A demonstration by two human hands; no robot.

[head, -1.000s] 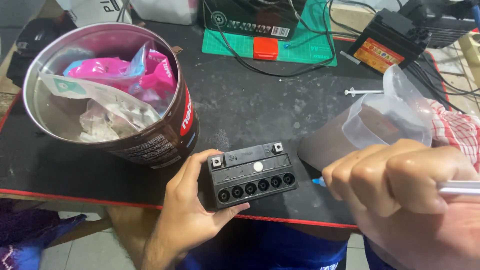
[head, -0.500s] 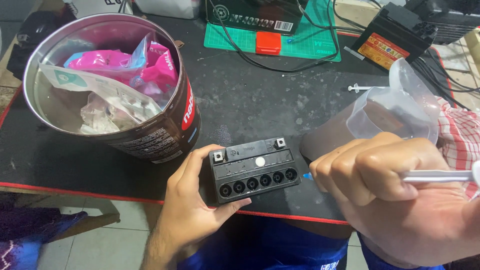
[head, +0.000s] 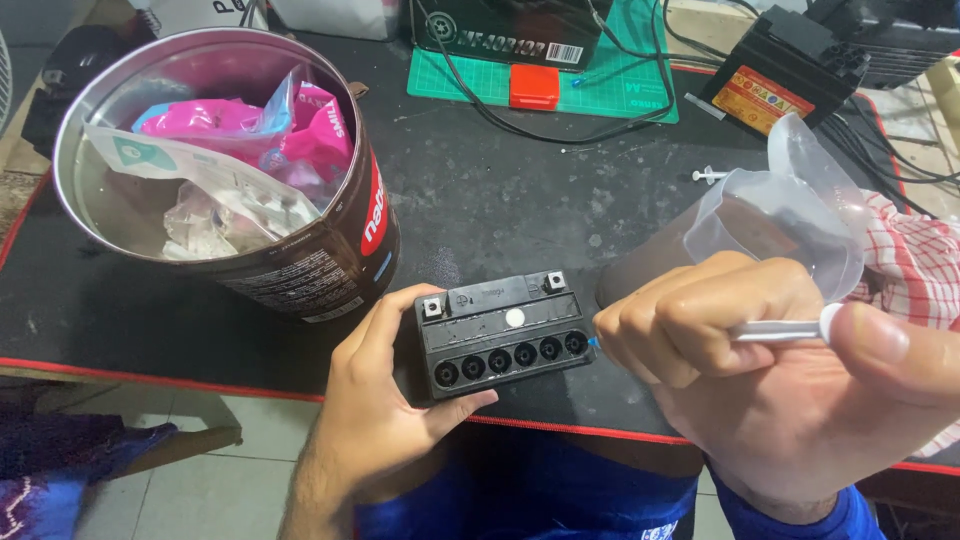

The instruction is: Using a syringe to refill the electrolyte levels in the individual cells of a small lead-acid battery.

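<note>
Since the earlier frames the right hand (head: 800, 385) has drawn closer to the battery (head: 503, 334), so the blue tip (head: 592, 342) of its syringe (head: 785, 328) now sits just beside the rightmost of the six round holes in the battery's front face; the battery itself has barely shifted

The battery is a small black block with two square terminals at its top corners and a white dot in the middle of its top, and it sits at the near edge of the black mat (head: 520, 210), just above the mat's red border. The left hand (head: 385, 400) grasps it from the left, thumb along the lower front edge and fingers curled behind its left end. The right hand is clenched around the white syringe, thumb pressed on its round end, fingers folded over the barrel, only the blue tip showing past them

Left of the battery, touching the left hand's fingers or nearly so, stands a round tin (head: 330, 265) with a brown wrapper and a red panel, holding pink packets (head: 300, 130) and clear bags. Behind the right hand lies a crumpled clear bag (head: 790, 200) on a red checked cloth (head: 915, 265). Farther back a green cutting mat (head: 620, 75) carries a small red box (head: 534, 86) and a black box with a white barcode label, and to the right stands a second battery (head: 790, 65) with an orange and yellow label
</note>
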